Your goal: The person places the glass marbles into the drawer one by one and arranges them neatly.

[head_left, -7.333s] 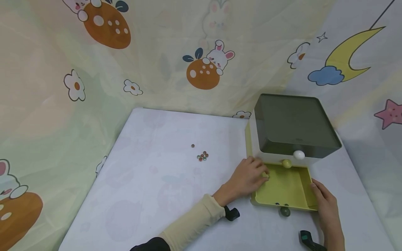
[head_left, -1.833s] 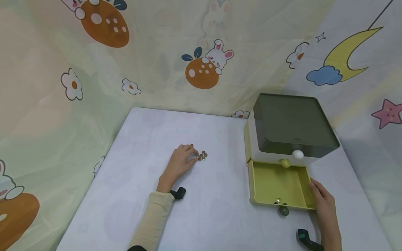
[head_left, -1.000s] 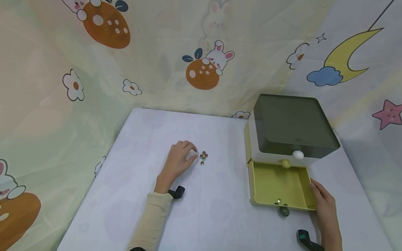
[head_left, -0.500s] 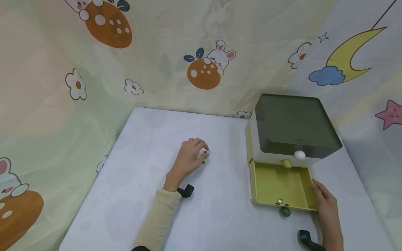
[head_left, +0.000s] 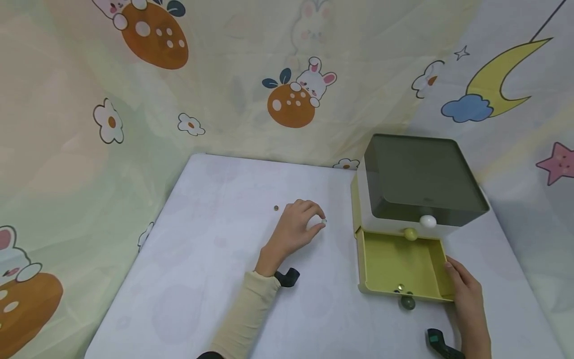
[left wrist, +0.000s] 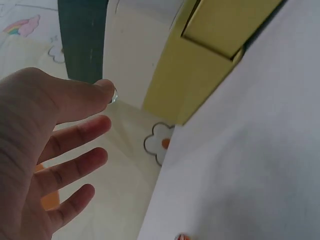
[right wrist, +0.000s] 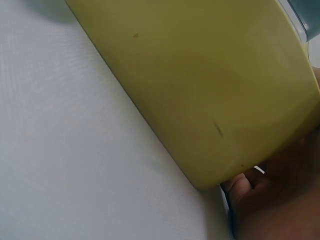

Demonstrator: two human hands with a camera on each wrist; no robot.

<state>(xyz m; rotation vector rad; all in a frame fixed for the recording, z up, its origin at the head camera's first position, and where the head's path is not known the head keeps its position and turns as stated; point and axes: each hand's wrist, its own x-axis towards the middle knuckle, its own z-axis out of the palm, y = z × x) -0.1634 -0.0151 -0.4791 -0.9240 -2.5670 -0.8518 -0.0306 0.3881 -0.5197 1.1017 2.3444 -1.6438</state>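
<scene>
My left hand [head_left: 296,229] is over the white tabletop, thumb and forefinger pinching a small clear glass marble [head_left: 324,221]. In the left wrist view the marble [left wrist: 114,95] peeks out at the thumb tip, the other fingers spread apart. A single brown marble [head_left: 275,208] lies on the table behind that hand, and a reddish one [left wrist: 182,236] shows at the bottom of the left wrist view. My right hand [head_left: 468,294] grips the right side of the pulled-out yellow-green drawer [head_left: 399,259]. A few marbles [head_left: 400,287] rest inside by the drawer's front wall.
The drawer belongs to a small cabinet [head_left: 421,174] with a dark green top, at the right of the table. White [head_left: 428,221], yellow-green [head_left: 410,234] and dark green [head_left: 408,302] round knobs mark its drawers. A cartoon-printed cloth [head_left: 224,75] hangs behind the table.
The left hand left the drawer, reached the marble cluster, took a clear marble and now moves right with it toward the cabinet. A marble was added at the drawer's front. The right hand stays put.
</scene>
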